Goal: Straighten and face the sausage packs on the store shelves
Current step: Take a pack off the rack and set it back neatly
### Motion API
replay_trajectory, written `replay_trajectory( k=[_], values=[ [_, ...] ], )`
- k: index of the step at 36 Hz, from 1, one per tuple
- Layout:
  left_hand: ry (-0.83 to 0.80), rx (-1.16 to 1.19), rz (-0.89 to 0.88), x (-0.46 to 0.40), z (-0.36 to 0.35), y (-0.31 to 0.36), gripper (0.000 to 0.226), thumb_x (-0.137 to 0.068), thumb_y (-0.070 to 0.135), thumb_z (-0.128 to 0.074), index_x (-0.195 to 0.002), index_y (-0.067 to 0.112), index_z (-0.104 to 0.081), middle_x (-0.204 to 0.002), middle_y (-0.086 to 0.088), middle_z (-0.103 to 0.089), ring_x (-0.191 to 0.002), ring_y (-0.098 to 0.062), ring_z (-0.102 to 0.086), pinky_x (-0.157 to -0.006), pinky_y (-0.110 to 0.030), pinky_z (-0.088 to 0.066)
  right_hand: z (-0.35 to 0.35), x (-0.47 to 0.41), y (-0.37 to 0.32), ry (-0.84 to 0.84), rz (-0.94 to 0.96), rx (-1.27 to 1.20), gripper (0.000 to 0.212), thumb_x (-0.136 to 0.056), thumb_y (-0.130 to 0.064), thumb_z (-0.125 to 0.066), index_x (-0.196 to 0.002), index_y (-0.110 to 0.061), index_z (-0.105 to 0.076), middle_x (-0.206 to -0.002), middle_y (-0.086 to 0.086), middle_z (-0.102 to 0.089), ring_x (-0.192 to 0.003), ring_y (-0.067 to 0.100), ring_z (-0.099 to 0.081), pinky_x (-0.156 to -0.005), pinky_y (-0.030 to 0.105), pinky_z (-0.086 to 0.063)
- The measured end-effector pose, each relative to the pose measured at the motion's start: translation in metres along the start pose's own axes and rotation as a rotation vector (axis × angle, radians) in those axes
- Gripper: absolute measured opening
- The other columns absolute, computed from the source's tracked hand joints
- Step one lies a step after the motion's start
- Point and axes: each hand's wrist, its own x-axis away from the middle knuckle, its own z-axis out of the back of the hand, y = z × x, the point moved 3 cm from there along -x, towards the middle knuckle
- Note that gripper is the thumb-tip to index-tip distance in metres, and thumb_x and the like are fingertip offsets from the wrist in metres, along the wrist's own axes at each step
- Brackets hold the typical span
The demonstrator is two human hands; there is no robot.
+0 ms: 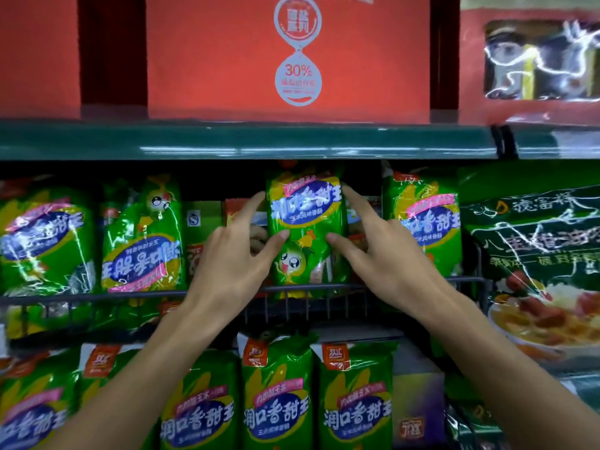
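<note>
A green sausage pack [305,206] stands upright at the middle of the shelf, front face toward me, behind the wire rail [130,294]. My left hand [233,258] holds its left edge, thumb on the front and index finger stretched up the side. My right hand [386,254] holds the right edge the same way. To the left, one matching pack [143,241] stands upside down, and another [45,238] leans at the far left. A further pack [425,222] stands just right of my right hand.
A large dark green pack [535,254] fills the right end of the shelf. Red boxes [285,60] sit on the green shelf [227,141] above. On the shelf below stands a row of the same green packs [279,401], facing front.
</note>
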Motion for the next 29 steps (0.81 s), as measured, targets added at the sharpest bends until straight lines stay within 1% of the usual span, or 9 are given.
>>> replay_trajectory(
  k=[3, 6, 9, 11, 13, 16, 21, 24, 29],
  values=[
    [-0.103, -0.020, 0.016, 0.004, -0.012, 0.002, 0.077, -0.099, 0.040, -0.066, -0.164, 0.031, -0.027, -0.091, 0.016, -0.072, -0.088, 0.007, -0.068, -0.074, -0.002, -0.049, -0.001, 0.008, 0.009, -0.059, -0.040, 0.092, 0.079, -0.101, -0.051, -0.054, -0.163, -0.033, -0.008, -0.060, 0.000, -0.050, -0.053, 0.012, -0.046, -0.052, 0.036, -0.035],
    [-0.184, -0.165, -0.006, 0.005, -0.022, 0.007, 0.077, -0.102, 0.043, -0.061, -0.166, 0.029, -0.019, -0.099, 0.003, -0.075, -0.089, -0.014, -0.072, -0.085, -0.037, -0.059, -0.003, 0.014, 0.015, -0.115, -0.088, 0.124, 0.080, -0.102, -0.051, -0.052, -0.163, -0.026, -0.007, -0.060, 0.001, -0.053, -0.054, 0.014, -0.051, -0.048, 0.028, -0.035],
    [-0.188, -0.184, 0.003, 0.004, -0.023, 0.008, 0.077, -0.103, 0.043, -0.060, -0.166, 0.029, -0.018, -0.101, -0.002, -0.074, -0.090, -0.021, -0.071, -0.088, -0.047, -0.058, -0.004, 0.016, 0.013, -0.118, -0.064, 0.139, 0.082, -0.102, -0.050, -0.052, -0.163, -0.023, -0.006, -0.062, 0.003, -0.056, -0.057, 0.017, -0.054, -0.048, 0.030, -0.036],
    [-0.172, -0.203, 0.014, 0.007, -0.023, 0.005, 0.080, -0.101, 0.045, -0.061, -0.166, 0.031, -0.017, -0.109, 0.001, -0.073, -0.095, -0.018, -0.071, -0.092, -0.043, -0.058, -0.002, 0.019, 0.012, -0.087, -0.037, 0.146, 0.083, -0.099, -0.050, -0.058, -0.163, -0.020, -0.014, -0.074, 0.004, -0.065, -0.070, 0.023, -0.063, -0.054, 0.035, -0.040],
    [-0.133, -0.226, 0.008, 0.013, -0.021, 0.001, 0.081, -0.098, 0.049, -0.063, -0.165, 0.035, -0.019, -0.123, 0.004, -0.070, -0.104, -0.016, -0.068, -0.094, -0.038, -0.056, 0.004, 0.029, 0.011, 0.026, 0.021, 0.143, 0.081, -0.095, -0.050, -0.064, -0.161, -0.021, -0.026, -0.114, 0.006, -0.070, -0.099, 0.029, -0.067, -0.075, 0.037, -0.051],
    [-0.094, -0.267, -0.093, 0.025, -0.016, 0.001, 0.071, -0.099, 0.051, -0.058, -0.163, 0.040, -0.027, -0.142, 0.013, -0.057, -0.125, -0.008, -0.054, -0.098, -0.028, -0.045, 0.003, 0.047, 0.004, 0.161, 0.210, 0.119, 0.069, -0.097, -0.048, -0.060, -0.156, -0.020, -0.039, -0.156, -0.002, -0.046, -0.134, 0.021, -0.055, -0.095, 0.033, -0.052],
    [-0.181, -0.389, -0.214, 0.035, -0.005, -0.002, 0.057, -0.107, 0.057, -0.037, -0.161, 0.040, -0.032, -0.163, 0.020, -0.035, -0.151, -0.003, -0.031, -0.121, -0.034, -0.036, -0.016, 0.055, 0.011, 0.089, 0.286, 0.136, 0.059, -0.100, -0.050, -0.051, -0.150, -0.019, -0.051, -0.163, -0.009, -0.036, -0.152, 0.009, -0.030, -0.107, 0.027, -0.041],
    [-0.170, -0.437, -0.249, 0.046, 0.016, -0.012, 0.054, -0.104, 0.064, -0.034, -0.156, 0.049, -0.036, -0.162, 0.034, -0.023, -0.149, 0.007, -0.022, -0.117, -0.015, -0.022, -0.018, 0.054, 0.007, 0.177, 0.277, 0.085, 0.052, -0.102, -0.048, -0.057, -0.143, -0.016, -0.059, -0.157, -0.006, -0.046, -0.148, 0.014, -0.039, -0.108, 0.031, -0.041],
    [-0.085, -0.450, -0.245, 0.058, 0.075, -0.036, 0.047, -0.105, 0.048, -0.046, -0.147, 0.029, -0.057, -0.156, 0.018, -0.043, -0.146, 0.000, -0.034, -0.116, -0.006, -0.022, -0.033, 0.046, -0.033, 0.317, 0.350, 0.036, 0.053, -0.097, -0.037, -0.063, -0.143, -0.010, -0.058, -0.146, 0.004, -0.055, -0.137, 0.026, -0.050, -0.113, 0.029, -0.038]
  ],
)
